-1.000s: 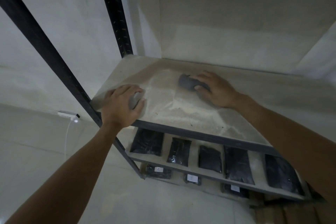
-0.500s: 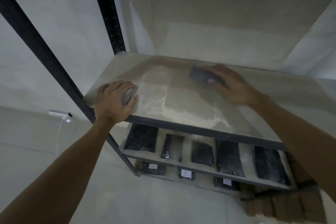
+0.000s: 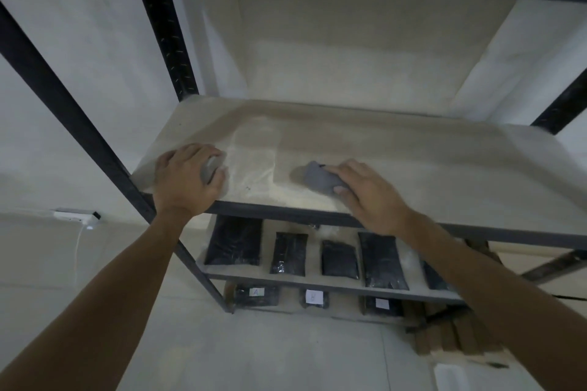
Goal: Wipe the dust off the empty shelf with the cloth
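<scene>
**Grey cloth working the front edge of a dusty shelf**

Grey and bunched, the cloth sits on the empty shelf near its front edge, a little left of the middle. The right hand lies flat over the cloth's near-right end, fingers spread loosely across it and pressing it onto the board, more a push than a pinch. The free end of the cloth pokes out beyond the fingertips, up and to the left, so its long axis runs diagonally from the hand toward the back-left of the shelf.

Just left of the cloth lies a pale band of dust, streaked and still thick along the front lip. Beyond that, at the shelf's left front corner, the left hand is curled around a second grey wad, holding it against the board.

From where I stand, the dust patch lies between the two hands, and the right hand is the one set to sweep it; a stroke leftward would carry the cloth straight through. The wide stretch to the right looks duller and evenly coated, so plenty seems left to do.

Below, dark packets line the lower shelf, and a black upright post frames the left side.
</scene>
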{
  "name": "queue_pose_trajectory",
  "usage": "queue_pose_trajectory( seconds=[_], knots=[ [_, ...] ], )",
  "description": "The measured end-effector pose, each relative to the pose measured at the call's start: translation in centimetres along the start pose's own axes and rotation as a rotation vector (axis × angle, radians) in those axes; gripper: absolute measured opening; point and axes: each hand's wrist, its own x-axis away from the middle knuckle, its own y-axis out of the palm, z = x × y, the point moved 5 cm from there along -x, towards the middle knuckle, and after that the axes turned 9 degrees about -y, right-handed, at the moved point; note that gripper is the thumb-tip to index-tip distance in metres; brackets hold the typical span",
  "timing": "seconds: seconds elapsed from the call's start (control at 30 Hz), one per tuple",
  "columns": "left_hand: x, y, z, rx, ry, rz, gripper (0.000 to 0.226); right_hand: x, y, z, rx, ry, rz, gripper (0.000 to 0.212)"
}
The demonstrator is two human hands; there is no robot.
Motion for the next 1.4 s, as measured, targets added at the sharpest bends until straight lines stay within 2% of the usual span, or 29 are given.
queue_pose_trajectory(
  seconds=[0.1,0.23,0.33,0.47,0.57,0.7,0.8,0.87,1.0,1.17,1.23,1.33,1.4],
  knots=[
    [-0.1,-0.1,0.1,-0.003,0.005,0.003,0.035,0.9,0.2,-3.3,-0.030,0.006,-0.009,0.045],
    [-0.1,-0.1,0.0,-0.006,0.003,-0.005,0.032,1.5,-0.1,-6.1,-0.205,0.007,0.017,0.045],
    [-0.1,0.0,-0.1,-0.012,0.008,0.002,0.031,1.0,-3.3,-0.6,-0.181,0.115,0.144,0.047],
    [0.0,0.1,-0.2,-0.015,0.020,0.018,0.032,3.3,-7.1,9.5,0.063,0.417,0.129,0.073],
    [0.1,0.1,-0.2,-0.020,0.025,0.023,0.032,5.7,-5.4,10.3,0.130,0.535,0.088,0.062],
    [0.0,0.1,-0.3,-0.023,0.019,-0.003,0.033,5.7,-3.0,6.1,0.108,0.427,0.121,0.051],
    [0.0,-0.2,-0.2,-0.011,0.016,-0.001,0.034,6.0,-1.9,1.8,0.098,0.340,0.159,0.058],
    [-0.1,-0.2,-0.2,0.012,0.018,-0.009,0.032,6.0,-0.9,-2.0,0.018,0.316,0.121,0.052],
    [0.0,-2.0,-0.1,0.345,-0.036,-0.038,0.027,5.6,2.0,-8.6,-0.100,0.248,0.092,0.044],
    [1.6,-5.9,-0.4,0.590,-0.200,-0.019,0.019,4.7,3.1,-10.8,-0.138,0.249,0.052,0.052],
    [2.5,-7.4,-0.7,0.600,-0.192,0.071,0.027,4.4,2.6,-11.1,-0.107,0.232,0.046,0.050],
    [3.5,-9.9,-1.4,0.578,-0.180,0.231,0.053,3.7,1.6,-11.6,-0.070,0.195,0.052,0.055],
    [3.9,-12.0,-1.5,0.563,-0.197,0.342,0.051,3.0,1.0,-11.5,-0.076,0.186,0.074,0.066]
  ],
)
